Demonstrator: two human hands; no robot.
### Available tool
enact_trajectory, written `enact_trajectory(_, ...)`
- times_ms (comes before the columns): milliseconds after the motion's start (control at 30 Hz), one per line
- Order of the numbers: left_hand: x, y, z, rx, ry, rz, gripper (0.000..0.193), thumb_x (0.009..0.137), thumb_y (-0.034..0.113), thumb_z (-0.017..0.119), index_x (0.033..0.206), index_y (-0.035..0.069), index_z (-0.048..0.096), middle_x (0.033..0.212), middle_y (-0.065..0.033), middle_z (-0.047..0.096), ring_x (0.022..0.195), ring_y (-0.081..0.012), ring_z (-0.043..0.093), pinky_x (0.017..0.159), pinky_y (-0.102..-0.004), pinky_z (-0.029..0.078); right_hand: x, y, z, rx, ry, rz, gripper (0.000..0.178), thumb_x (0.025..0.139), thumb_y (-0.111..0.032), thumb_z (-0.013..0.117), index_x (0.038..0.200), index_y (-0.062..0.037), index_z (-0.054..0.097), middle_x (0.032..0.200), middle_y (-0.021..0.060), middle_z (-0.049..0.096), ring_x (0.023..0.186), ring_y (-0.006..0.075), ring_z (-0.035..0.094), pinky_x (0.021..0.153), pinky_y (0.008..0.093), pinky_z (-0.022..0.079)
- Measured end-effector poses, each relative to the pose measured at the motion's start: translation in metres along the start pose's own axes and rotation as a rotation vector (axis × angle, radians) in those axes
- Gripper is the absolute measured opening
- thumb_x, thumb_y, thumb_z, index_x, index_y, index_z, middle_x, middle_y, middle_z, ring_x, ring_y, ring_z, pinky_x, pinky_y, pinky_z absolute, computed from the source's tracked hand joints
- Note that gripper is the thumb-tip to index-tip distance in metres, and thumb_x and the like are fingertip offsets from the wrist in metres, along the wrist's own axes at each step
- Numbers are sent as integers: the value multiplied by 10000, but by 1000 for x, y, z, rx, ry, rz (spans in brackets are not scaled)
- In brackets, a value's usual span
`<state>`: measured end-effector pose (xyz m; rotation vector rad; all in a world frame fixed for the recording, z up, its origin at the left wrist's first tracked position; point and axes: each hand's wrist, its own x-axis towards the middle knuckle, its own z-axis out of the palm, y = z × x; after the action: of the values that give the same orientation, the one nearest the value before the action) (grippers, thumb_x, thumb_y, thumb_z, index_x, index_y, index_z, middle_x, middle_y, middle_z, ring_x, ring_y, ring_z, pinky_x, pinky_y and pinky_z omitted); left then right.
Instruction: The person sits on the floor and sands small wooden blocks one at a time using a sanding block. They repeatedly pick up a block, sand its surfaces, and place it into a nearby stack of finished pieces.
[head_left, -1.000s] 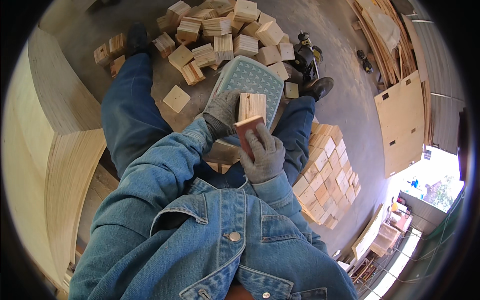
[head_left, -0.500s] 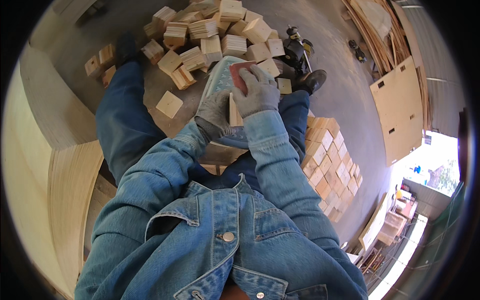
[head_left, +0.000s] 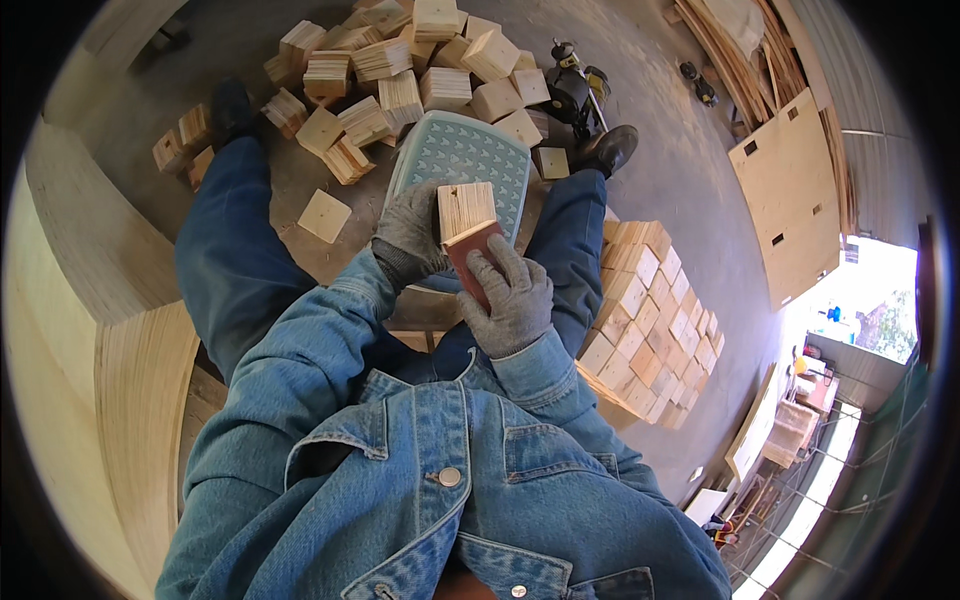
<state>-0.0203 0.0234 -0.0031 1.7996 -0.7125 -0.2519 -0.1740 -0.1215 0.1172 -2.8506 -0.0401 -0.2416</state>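
Observation:
My gloved left hand (head_left: pixel 410 236) grips the left side of a light wooden block (head_left: pixel 466 207) with a layered, striped face. My gloved right hand (head_left: pixel 513 298) is closed on a reddish-brown sanding pad (head_left: pixel 472 264); its fingers lie over the pad, which is pressed to the block's near side. Both are held above the near part of a pale blue-green plastic stool (head_left: pixel 470 150) with a raised pattern, standing between my legs. The left thumb and fingertips are partly hidden by the block.
Loose wooden blocks (head_left: pixel 382 60) are heaped beyond the stool, and one square block (head_left: pixel 324 216) lies alone on the floor. A neat stack of blocks (head_left: pixel 650 330) stands by my right leg. A black and yellow power tool (head_left: pixel 572 95) sits near my right shoe. Large panels (head_left: pixel 145 400) rise at the left.
My right hand and the sanding pad have come nearer to me, from over the block's far side to its near side. The block's striped face now shows. The view has shifted slightly.

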Motion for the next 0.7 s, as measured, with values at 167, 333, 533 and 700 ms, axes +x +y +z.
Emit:
enact_trajectory(167, -4, 4, -5, -268, 28, 69, 845, 764, 238, 962, 1450, 72, 497, 1384, -150, 620, 1263, -280, 648, 1077, -408, 559, 51, 10, 2, 41, 69, -6, 511, 768, -280, 805, 1262, -169, 741, 1408, 79, 630, 1101, 358, 655, 968, 499, 514)
enact_trajectory(333, -3, -11, 8, -152, 65, 165, 953, 739, 228, 944, 1510, 40, 416, 1421, -185, 563, 1311, -310, 603, 1075, -438, 545, 141, 40, 32, -61, 264, -13, 487, 777, -287, 761, 1254, -200, 718, 1381, 65, 625, 1201, 370, 630, 1042, 513, 488)
enact_trajectory(533, 6, -37, 23, -1384, 149, -660, 1136, 641, 398, 1002, 1551, 131, 377, 1519, -187, 521, 1371, -364, 567, 1127, -498, 503, 146, 30, 1, 15, -29, 251, 468, 894, -338, 713, 1331, -174, 680, 1423, 115, 585, 1198, 369, 631, 1041, 495, 473)
enact_trajectory(700, -2, -22, 22, -1008, -95, -247, 938, 837, 286, 865, 1594, 160, 327, 1603, -146, 458, 1438, -328, 516, 1181, -500, 477, 64, 10, -12, 11, -49, 189, 539, 891, -332, 732, 1400, -192, 624, 1508, 110, 497, 1188, 395, 590, 1022, 517, 474)
